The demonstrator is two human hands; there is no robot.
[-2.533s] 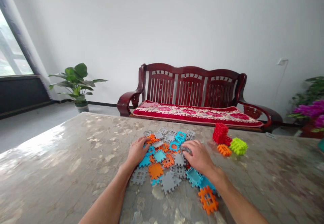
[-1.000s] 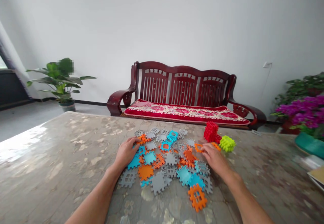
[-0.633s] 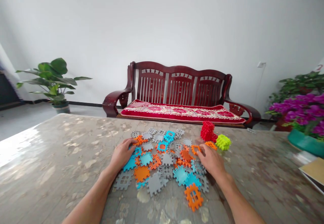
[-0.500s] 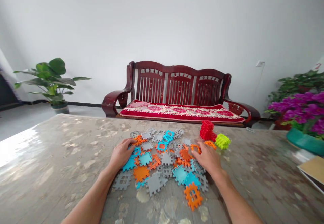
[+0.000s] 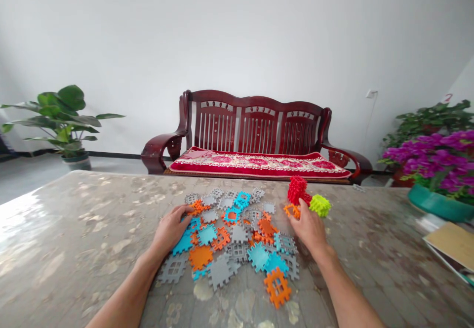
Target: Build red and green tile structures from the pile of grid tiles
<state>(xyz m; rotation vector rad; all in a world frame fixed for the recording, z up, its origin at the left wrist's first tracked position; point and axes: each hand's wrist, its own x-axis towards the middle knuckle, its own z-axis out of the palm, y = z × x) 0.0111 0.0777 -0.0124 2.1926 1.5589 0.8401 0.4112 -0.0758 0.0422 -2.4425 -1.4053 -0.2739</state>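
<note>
Plastic waffle-block tiles (image 5: 240,233) lie on the table (image 5: 74,219), assembled cubes (image 5: 298,190) at their one o'clock, a wooden settee (image 5: 255,135) behind at twelve.

The person's left hand (image 5: 171,230) is resting palm-down at the left edge of a loose spread of gray, orange and blue interlocking plastic tiles (image 5: 237,249), its fingers lying over a blue tile (image 5: 193,225). The right hand (image 5: 308,230) is raised at the spread's right side, its fingertips just beside an orange tile (image 5: 292,211). That tile is lying against a red tile cube (image 5: 297,190), and a lime-green tile cube (image 5: 320,205) is sitting adjacent. All items are lying on a mottled, glossy table (image 5: 74,229), with a dark red wooden bench (image 5: 255,115) standing beyond it.
</note>
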